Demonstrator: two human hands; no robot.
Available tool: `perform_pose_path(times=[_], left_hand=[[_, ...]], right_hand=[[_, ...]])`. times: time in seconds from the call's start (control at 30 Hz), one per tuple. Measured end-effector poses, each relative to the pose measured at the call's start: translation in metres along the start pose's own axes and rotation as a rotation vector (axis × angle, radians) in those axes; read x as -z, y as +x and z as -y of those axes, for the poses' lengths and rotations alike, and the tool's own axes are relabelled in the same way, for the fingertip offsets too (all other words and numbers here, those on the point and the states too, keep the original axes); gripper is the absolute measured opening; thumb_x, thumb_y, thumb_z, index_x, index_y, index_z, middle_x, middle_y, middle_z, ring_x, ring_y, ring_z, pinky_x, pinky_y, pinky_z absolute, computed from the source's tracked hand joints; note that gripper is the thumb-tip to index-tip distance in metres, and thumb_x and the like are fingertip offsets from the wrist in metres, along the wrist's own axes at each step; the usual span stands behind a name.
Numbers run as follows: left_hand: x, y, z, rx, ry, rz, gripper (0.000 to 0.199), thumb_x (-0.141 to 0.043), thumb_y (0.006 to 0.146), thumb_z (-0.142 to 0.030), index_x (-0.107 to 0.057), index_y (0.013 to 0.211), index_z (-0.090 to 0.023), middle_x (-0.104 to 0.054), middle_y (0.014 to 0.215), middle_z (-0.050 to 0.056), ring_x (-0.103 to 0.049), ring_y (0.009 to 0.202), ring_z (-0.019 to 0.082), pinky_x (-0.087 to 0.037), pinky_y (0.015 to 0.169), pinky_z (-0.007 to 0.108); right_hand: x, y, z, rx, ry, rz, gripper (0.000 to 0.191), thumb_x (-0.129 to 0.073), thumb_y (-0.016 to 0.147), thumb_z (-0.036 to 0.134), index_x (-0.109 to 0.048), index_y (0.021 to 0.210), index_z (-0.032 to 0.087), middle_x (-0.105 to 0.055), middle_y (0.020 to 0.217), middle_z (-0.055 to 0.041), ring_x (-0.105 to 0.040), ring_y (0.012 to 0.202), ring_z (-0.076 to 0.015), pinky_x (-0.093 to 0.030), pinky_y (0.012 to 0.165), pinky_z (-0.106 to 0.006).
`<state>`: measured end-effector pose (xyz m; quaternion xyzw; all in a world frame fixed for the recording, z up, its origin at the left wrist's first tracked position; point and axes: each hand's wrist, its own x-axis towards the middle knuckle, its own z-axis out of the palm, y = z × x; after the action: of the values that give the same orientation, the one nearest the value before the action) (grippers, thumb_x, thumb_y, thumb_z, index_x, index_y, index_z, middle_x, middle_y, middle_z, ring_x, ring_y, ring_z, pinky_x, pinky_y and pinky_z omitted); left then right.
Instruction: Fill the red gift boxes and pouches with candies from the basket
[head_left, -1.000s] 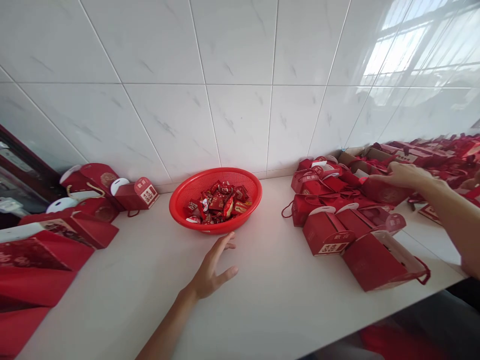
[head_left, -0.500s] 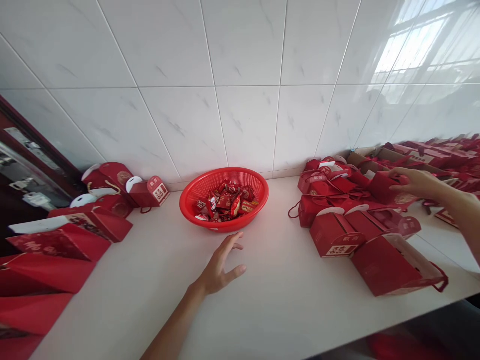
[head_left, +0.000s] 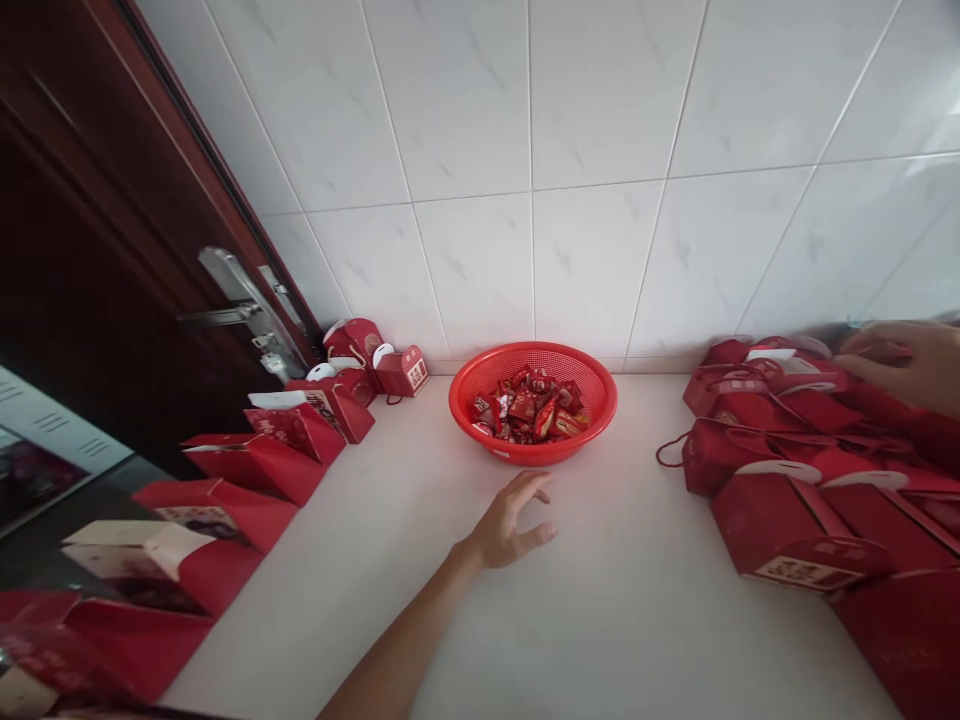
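Observation:
My left hand point(head_left: 511, 525) hovers over the white table point(head_left: 600, 620), fingers apart and nothing in it, just below a red plastic basket point(head_left: 469, 425). Wrapped sweets point(head_left: 529, 403) in red packets fill the basket's bottom. At the right edge my right hand point(head_left: 904, 362) is curled above the far side of a cluster of red gift boxes point(head_left: 787, 520). A red thing shows at its fingers and below its palm, but blur and the frame's edge keep me from making out what it grips.
Open red bags point(head_left: 251, 465) stand in a row along the table's left side. A small red box point(head_left: 403, 372) sits by the tiled wall. Beyond the bags is a dark door with a metal handle point(head_left: 244, 310).
The view has turned left, showing more of the door and bags. My right hand has moved back toward the wall over the boxes. My left hand keeps its open pose below the basket.

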<state>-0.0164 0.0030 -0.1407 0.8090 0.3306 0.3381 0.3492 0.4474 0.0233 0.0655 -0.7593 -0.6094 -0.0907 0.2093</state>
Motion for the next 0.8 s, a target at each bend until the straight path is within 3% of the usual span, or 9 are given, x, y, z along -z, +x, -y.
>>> perform_pose_path(times=[0.1,0.17,0.27,0.33,0.4,0.53,0.63,0.7,0.8], left_hand=[[0.002,0.002,-0.001,-0.007,0.044,-0.091,0.034,-0.061,0.091,-0.042,-0.071,0.115,-0.020,-0.071,0.114,0.012,-0.069,0.098,0.023,-0.055,0.094,0.041],[0.005,0.003,-0.002,-0.006,0.067,-0.114,0.027,-0.058,0.093,-0.039,-0.075,0.099,-0.018,-0.074,0.102,0.011,-0.070,0.094,0.023,-0.057,0.088,0.038],[0.011,0.004,-0.003,-0.002,0.106,-0.123,0.027,-0.056,0.093,-0.038,-0.075,0.090,-0.018,-0.076,0.094,0.010,-0.071,0.089,0.023,-0.057,0.083,0.036],[0.016,0.005,-0.004,0.003,0.145,-0.120,0.027,-0.056,0.092,-0.036,-0.075,0.088,-0.018,-0.076,0.092,0.010,-0.071,0.087,0.022,-0.057,0.082,0.035],[0.023,0.005,-0.006,0.013,0.192,-0.095,0.024,-0.057,0.091,-0.034,-0.075,0.086,-0.018,-0.076,0.089,0.009,-0.070,0.083,0.022,-0.057,0.080,0.034],[0.047,-0.004,-0.018,0.052,0.297,-0.048,0.016,-0.063,0.087,-0.030,-0.075,0.090,-0.020,-0.077,0.089,0.006,-0.071,0.081,0.021,-0.056,0.079,0.033],[0.078,-0.024,-0.033,0.084,0.364,-0.115,0.019,-0.057,0.091,-0.027,-0.074,0.097,-0.020,-0.077,0.096,0.007,-0.071,0.087,0.022,-0.056,0.082,0.034],[0.104,-0.045,-0.046,0.110,0.449,-0.238,0.021,-0.055,0.094,-0.028,-0.074,0.100,-0.021,-0.077,0.099,0.006,-0.072,0.089,0.021,-0.056,0.083,0.033],[0.144,-0.082,-0.065,0.116,0.663,-0.574,0.021,-0.056,0.094,-0.035,-0.073,0.095,-0.023,-0.078,0.096,0.005,-0.073,0.088,0.021,-0.058,0.081,0.032]], right_hand=[[-0.003,-0.021,0.085,0.181,0.204,0.072,0.033,-0.064,0.090,0.043,-0.060,0.062,0.024,-0.069,0.071,-0.0089,-0.060,0.068,-0.0211,-0.044,0.070,-0.037],[-0.018,-0.051,0.143,0.547,0.326,0.212,0.037,-0.054,0.093,0.039,-0.055,0.059,0.023,-0.063,0.063,-0.0049,-0.056,0.062,-0.0191,-0.043,0.065,-0.033],[-0.059,-0.114,0.218,1.137,0.404,0.441,0.025,-0.050,0.092,0.022,-0.062,0.070,0.022,-0.067,0.068,-0.0025,-0.057,0.062,-0.0160,-0.041,0.061,-0.029],[-0.096,-0.160,0.256,1.386,0.334,0.531,0.014,-0.058,0.086,0.019,-0.066,0.074,0.020,-0.070,0.070,-0.0032,-0.058,0.060,-0.0165,-0.039,0.058,-0.030],[-0.133,-0.204,0.284,1.516,0.303,0.655,0.012,-0.061,0.083,0.024,-0.067,0.074,0.019,-0.071,0.070,-0.0035,-0.058,0.056,-0.0169,-0.036,0.051,-0.030],[-0.194,-0.272,0.317,1.485,0.463,0.810,0.036,-0.065,0.082,0.043,-0.051,0.055,0.024,-0.059,0.052,0.0035,-0.056,0.054,-0.0181,-0.042,0.057,-0.031],[-0.220,-0.302,0.323,1.348,0.528,0.995,0.051,-0.064,0.083,0.043,-0.040,0.044,0.022,-0.042,0.038,0.0048,-0.052,0.047,-0.0166,-0.040,0.054,-0.029],[-0.228,-0.313,0.317,1.153,0.613,1.023,0.048,-0.065,0.082,0.044,-0.043,0.045,0.022,-0.041,0.039,0.0041,-0.053,0.049,-0.0172,-0.038,0.049,-0.027],[-0.230,-0.318,0.301,0.903,0.710,1.077,0.036,-0.069,0.078,0.044,-0.051,0.053,0.024,-0.044,0.045,0.0045,-0.052,0.050,-0.0161,-0.034,0.045,-0.025]])
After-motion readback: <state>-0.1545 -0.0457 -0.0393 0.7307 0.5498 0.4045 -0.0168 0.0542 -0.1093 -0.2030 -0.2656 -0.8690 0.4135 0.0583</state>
